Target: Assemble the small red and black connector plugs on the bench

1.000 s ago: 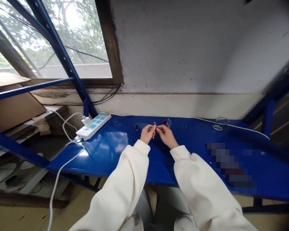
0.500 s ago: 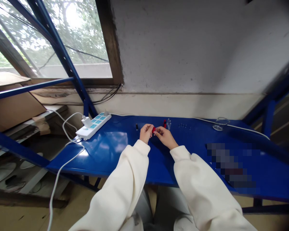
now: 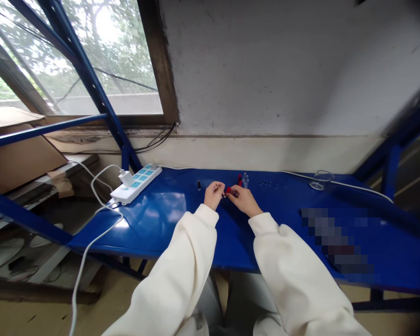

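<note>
Over the middle of the blue table (image 3: 168, 233), my right hand (image 3: 245, 200) pinches a small red cap-like piece (image 3: 228, 190) between its fingertips. My left hand (image 3: 213, 196) is closed just to the left, thumb and fingers together; whatever it grips is too small to make out. The fingertips of both hands are close to each other. Left of them stands a small black-topped tube (image 3: 199, 185). Just behind my right hand are upright red pieces (image 3: 240, 178) and several clear tubes (image 3: 245, 179).
Several tiny clear pieces (image 3: 265, 182) lie right of the tubes. Farther right sits a clear round dish (image 3: 317, 185) beside a white cable (image 3: 360, 188). A white power strip (image 3: 136, 183) with a plugged-in charger lies at the left. A pixelated patch (image 3: 336, 245) covers something at the right.
The red piece has gone from between both hands to my right hand's fingertips, slightly to the right. My hands have drawn a little apart.
</note>
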A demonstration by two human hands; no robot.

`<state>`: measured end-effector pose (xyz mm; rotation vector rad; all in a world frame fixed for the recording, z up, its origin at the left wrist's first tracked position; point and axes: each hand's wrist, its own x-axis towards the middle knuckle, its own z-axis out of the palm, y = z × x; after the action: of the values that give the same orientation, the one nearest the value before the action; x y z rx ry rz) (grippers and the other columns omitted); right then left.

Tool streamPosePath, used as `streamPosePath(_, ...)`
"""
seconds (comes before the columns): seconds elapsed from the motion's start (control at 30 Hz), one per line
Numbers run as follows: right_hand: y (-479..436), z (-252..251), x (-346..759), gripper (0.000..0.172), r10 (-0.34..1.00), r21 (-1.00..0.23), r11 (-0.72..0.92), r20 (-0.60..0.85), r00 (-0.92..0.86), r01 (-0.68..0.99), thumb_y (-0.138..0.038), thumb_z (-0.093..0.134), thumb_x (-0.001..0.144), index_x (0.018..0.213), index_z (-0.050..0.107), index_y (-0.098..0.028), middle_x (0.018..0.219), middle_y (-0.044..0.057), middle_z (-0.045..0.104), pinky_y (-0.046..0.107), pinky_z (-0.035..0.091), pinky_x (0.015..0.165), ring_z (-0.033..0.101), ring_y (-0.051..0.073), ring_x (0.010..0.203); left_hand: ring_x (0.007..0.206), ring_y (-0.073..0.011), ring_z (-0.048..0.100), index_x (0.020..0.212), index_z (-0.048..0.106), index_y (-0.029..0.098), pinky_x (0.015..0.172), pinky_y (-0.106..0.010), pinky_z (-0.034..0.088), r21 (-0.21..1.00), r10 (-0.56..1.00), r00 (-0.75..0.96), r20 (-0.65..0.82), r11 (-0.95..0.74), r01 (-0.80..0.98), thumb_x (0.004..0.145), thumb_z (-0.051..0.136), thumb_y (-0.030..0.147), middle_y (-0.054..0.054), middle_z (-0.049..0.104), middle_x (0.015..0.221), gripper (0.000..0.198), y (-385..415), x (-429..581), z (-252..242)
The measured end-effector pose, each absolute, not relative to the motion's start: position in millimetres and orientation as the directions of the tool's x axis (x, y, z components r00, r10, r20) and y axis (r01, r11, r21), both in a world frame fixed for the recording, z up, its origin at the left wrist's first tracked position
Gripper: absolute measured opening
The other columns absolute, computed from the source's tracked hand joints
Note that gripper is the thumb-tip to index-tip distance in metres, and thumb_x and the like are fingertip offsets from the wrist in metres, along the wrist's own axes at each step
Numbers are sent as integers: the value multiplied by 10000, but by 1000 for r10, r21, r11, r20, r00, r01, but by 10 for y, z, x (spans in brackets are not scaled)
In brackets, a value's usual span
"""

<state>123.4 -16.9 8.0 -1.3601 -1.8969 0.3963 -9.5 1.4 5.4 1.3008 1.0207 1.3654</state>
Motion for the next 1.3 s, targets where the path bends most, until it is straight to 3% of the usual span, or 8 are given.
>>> streamPosePath(0.17, -125, 61, 1496, 126, 962, -508, 92, 269, 56, 857, -306, 537, 701, 722, 584, -191, 697, 58, 632, 240, 344, 521, 577, 177, 640, 466, -75, 465, 695, 542, 164, 496, -196, 357, 953, 957, 81, 279, -286, 96, 699, 530, 305, 31, 499, 494, 142, 12, -86, -32)
streamPosePath(0.3, -96, 31, 1634, 129, 953, -468, -65, 231, 194, 881, -307, 535, 698, 715, 586, -190, 700, 79, 637, 245, 334, 511, 591, 199, 664, 467, -80, 434, 677, 571, 182, 517, -205, 343, 863, 923, 157, 352, -385, 326, 693, 522, 269, 33, 510, 508, 101, -24, -67, -93)
streamPosePath(0.73, 28, -81, 1526, 138, 939, -474, 0, 303, 163, 880, -320, 497, 732, 704, 562, -202, 697, 50, 625, 238, 281, 480, 571, 171, 633, 478, -87, 429, 680, 583, 192, 504, -200, 311, 748, 886, 202, 417, -461, 478, 741, 477, 329, 20, 527, 533, 184, -23, -51, -143)
streamPosePath(1.3, 85, -74, 1499, 194, 967, -447, -92, 172, 187, 890, -329, 488, 760, 827, 594, -181, 777, 59, 636, 217, 337, 546, 584, 160, 720, 489, -75, 432, 702, 578, 168, 515, -193, 329, 687, 881, 230, 414, -468, 555, 776, 423, 321, 23, 529, 540, 230, -26, -52, -139)
